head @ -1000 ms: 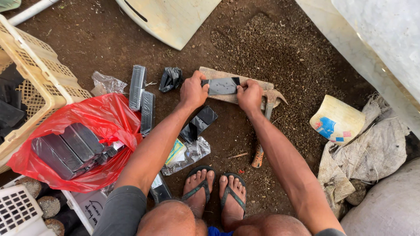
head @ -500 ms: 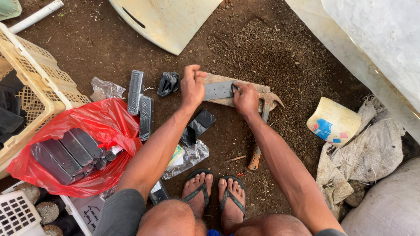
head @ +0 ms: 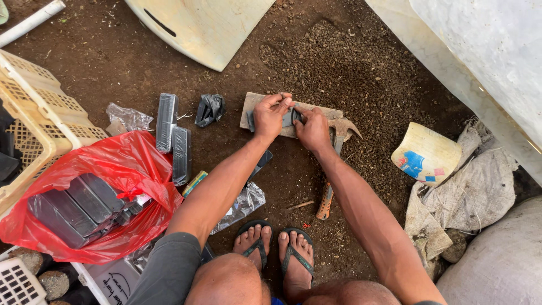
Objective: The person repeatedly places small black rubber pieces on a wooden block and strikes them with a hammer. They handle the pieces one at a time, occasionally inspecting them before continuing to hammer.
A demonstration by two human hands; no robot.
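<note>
I squat over bare soil. My left hand and my right hand both grip a flat dark grey block that lies on a small wooden board. The hands cover most of the block, so only its middle shows between the fingers. A claw hammer with a wooden handle lies on the ground just right of my right hand, its head beside the board.
A red plastic bag holds several dark grey blocks at the left, with two more blocks beside it. A cream plastic crate stands far left. Crumpled black plastic, a curved painted shard and grey sacks lie around.
My hands have closed in over the block on the board, now covering most of it. The view has shifted slightly; the hammer stays where it lay.
</note>
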